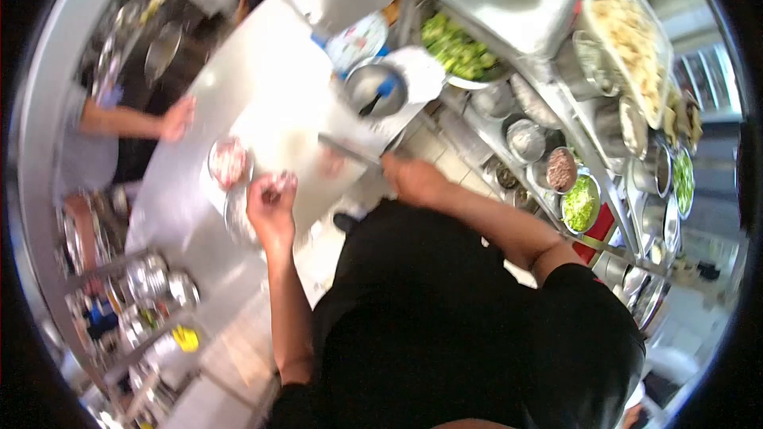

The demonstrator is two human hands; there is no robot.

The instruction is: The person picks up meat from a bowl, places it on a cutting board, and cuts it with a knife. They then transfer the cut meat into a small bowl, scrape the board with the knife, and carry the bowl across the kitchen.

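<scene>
My left hand (pixel 273 205) is curled around some pink raw meat (pixel 284 181), just right of a metal bowl (pixel 230 184) of similar pink meat. Another metal bowl (pixel 237 218) sits partly behind that hand. In my right hand (pixel 413 181) is a knife (pixel 350 149), its blade pointing left over the pale work surface. A blurred reddish patch (pixel 330 164), perhaps meat, lies below the blade. Glare washes out much of the surface there.
A metal pot (pixel 376 89) with a blue-handled utensil stands beyond the knife. Shelves on the right carry green vegetables (pixel 457 48), a tray of pale food (pixel 628 40) and several bowls. Across the metal table (pixel 171 191), another person's hand (pixel 178 117) reaches over the edge.
</scene>
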